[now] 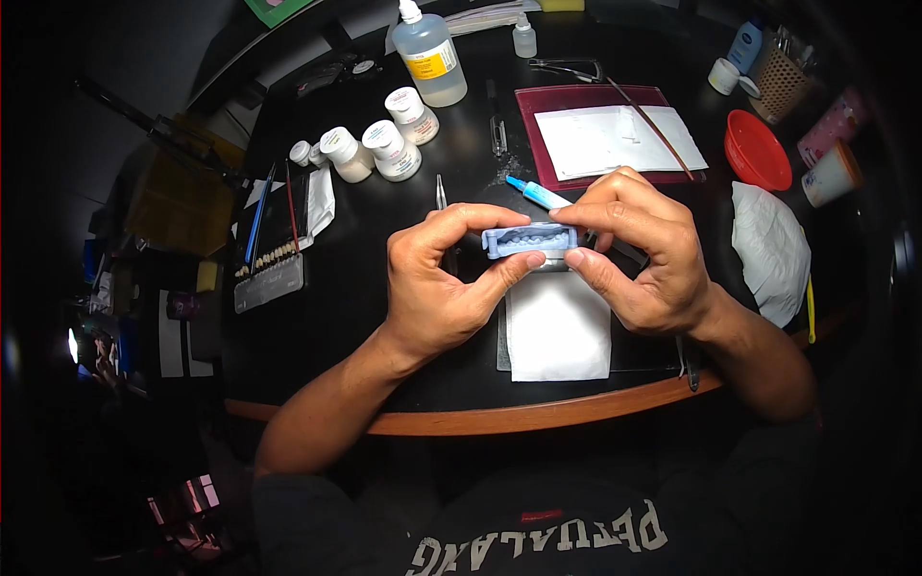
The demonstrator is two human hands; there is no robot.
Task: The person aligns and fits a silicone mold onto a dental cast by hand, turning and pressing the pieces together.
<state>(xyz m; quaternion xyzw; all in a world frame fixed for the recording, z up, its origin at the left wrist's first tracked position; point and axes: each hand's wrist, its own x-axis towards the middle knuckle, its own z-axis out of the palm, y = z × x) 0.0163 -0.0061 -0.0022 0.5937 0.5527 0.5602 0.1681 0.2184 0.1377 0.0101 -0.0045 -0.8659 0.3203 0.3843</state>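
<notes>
A blue-grey dental mould (530, 240), with a row of tooth shapes along its inside, is held up between both hands over the desk. My left hand (444, 274) pinches its left end, index finger on top and thumb along the lower edge. On the right end, my right hand (645, 245) grips it the same way. Just behind the right fingers is a blue-and-white tube (536, 193) with a pointed tip. Beneath the mould lies a white paper sheet (559, 331). Whatever is under the mould's lower edge is partly hidden by the thumbs.
Several lidded jars (392, 152) and a large bottle (428, 60) stand at the back left. A maroon tray (530, 100) carries white paper and a brush. On the right are a red bowl (757, 152) and crumpled tissue (768, 252). A shade guide (269, 283) lies left.
</notes>
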